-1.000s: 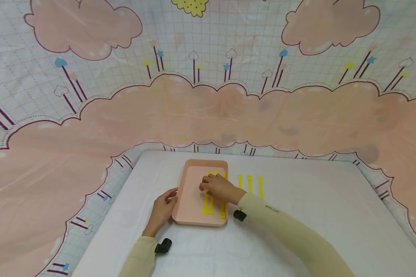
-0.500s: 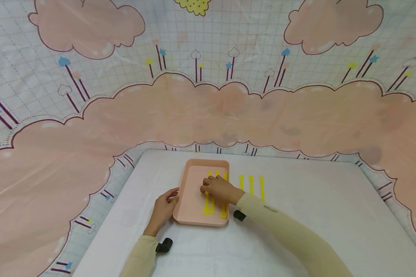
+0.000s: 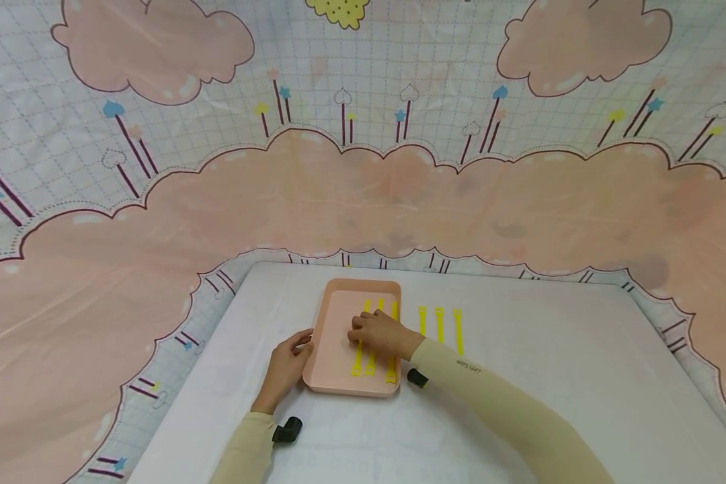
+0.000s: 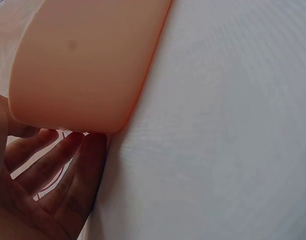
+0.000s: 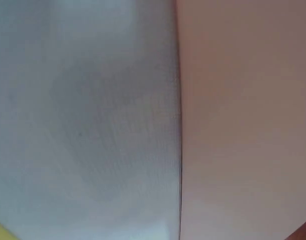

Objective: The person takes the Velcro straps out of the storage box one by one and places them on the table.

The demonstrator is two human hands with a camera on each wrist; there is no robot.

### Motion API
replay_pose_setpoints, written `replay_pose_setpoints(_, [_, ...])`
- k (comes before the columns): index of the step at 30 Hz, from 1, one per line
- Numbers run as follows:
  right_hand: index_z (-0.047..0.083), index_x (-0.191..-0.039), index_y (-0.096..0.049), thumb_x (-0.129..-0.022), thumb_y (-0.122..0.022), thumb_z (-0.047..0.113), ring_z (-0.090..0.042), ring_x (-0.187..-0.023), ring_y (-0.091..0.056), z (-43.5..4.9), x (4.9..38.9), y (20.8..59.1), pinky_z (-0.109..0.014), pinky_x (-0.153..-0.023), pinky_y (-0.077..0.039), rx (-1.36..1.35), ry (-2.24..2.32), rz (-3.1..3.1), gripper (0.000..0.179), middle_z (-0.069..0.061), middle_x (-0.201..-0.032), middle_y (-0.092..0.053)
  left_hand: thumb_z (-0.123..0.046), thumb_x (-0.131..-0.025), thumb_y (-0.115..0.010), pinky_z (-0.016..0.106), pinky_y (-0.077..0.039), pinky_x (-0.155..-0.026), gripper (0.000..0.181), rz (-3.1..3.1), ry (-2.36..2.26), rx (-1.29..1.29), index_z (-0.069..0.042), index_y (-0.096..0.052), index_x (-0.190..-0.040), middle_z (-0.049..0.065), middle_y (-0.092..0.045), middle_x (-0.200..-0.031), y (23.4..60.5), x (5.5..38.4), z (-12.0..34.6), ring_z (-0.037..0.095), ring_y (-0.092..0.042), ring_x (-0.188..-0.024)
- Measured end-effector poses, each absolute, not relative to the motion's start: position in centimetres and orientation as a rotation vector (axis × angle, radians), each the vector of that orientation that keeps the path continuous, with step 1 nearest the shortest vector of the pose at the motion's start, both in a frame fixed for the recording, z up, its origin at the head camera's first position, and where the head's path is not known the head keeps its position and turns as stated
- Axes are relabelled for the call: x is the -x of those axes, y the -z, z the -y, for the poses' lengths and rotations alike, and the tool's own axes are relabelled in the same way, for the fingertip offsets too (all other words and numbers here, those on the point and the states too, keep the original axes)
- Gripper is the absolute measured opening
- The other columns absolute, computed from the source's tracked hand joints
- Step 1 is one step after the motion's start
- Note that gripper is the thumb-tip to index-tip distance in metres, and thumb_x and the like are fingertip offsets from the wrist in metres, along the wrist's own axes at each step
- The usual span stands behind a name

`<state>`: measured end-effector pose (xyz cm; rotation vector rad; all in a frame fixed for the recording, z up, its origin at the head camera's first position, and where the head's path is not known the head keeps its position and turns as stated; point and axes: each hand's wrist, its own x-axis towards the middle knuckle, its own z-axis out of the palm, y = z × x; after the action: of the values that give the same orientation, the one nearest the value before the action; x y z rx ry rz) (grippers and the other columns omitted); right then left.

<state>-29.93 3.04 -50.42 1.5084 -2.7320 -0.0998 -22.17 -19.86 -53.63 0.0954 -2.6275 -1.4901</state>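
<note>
over tray, r hand pinches yel strip; l hand loose against tray.

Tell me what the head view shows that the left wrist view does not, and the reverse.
Only the head view shows the right hand over the tray and the yellow strips, some inside it and some on the table.

Only the left wrist view shows the palm side of the left hand and a small dark spot on the tray's outer wall.

Both show the tray, the table and the left hand touching the tray.
</note>
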Motion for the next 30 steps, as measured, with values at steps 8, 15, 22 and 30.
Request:
replay_pose_setpoints(8, [0.03, -0.114, -0.066, -0.098, -0.057, 0.021, -0.012, -0.102, -0.052, -3.0, 30.1, 50.4, -0.028, -0.088, -0.045, -1.537, 0.241, 2.644, 0.02, 0.006, -0.111, -0.058, -0.012, -0.096, -0.06, 0.042, -0.056, -0.088, 0.036, 2.625, 1.493, -0.1, -0.009, -0.062, -0.132, 0.019, -0.067, -0.123, 53.6, 22.5, 19.8, 0.033, -0.068, -0.108])
replay_pose_setpoints(15, [0.029, -0.112, -0.066, -0.097, -0.058, 0.024, -0.013, -0.1, -0.052, -2.8, 30.3, 50.6, -0.026, -0.085, -0.046, -1.565, 0.279, 2.578, 0.017, 0.005, -0.11, -0.058, -0.013, -0.096, -0.06, 0.043, -0.056, -0.088, 0.037, 2.633, 1.483, -0.104, -0.009, -0.062, -0.133, 0.02, -0.066, -0.123, 53.6, 22.6, 19.8, 0.033, -0.068, -0.107])
replay_pose_setpoints(22, [0.026, -0.105, -0.067, -0.098, -0.057, 0.027, -0.013, -0.096, -0.052, -2.7, 30.4, 50.4, -0.026, -0.079, -0.046, -1.559, 0.193, 2.502, 0.012, 0.004, -0.107, -0.058, -0.013, -0.096, -0.06, 0.042, -0.057, -0.087, 0.036, 2.622, 1.469, -0.095, -0.008, -0.062, -0.132, 0.019, -0.067, -0.122, 53.7, 22.6, 19.9, 0.033, -0.068, -0.106])
replay_pose_setpoints(30, [0.026, -0.104, -0.067, -0.099, -0.053, 0.025, -0.013, -0.097, -0.054, -2.7, 29.9, 49.3, -0.026, -0.08, -0.046, -1.526, 0.119, 2.419, 0.014, 0.005, -0.106, -0.06, -0.012, -0.097, -0.06, 0.044, -0.056, -0.089, 0.037, 2.624, 1.479, -0.096, -0.007, -0.061, -0.133, 0.021, -0.066, -0.123, 53.5, 22.4, 19.9, 0.035, -0.067, -0.108])
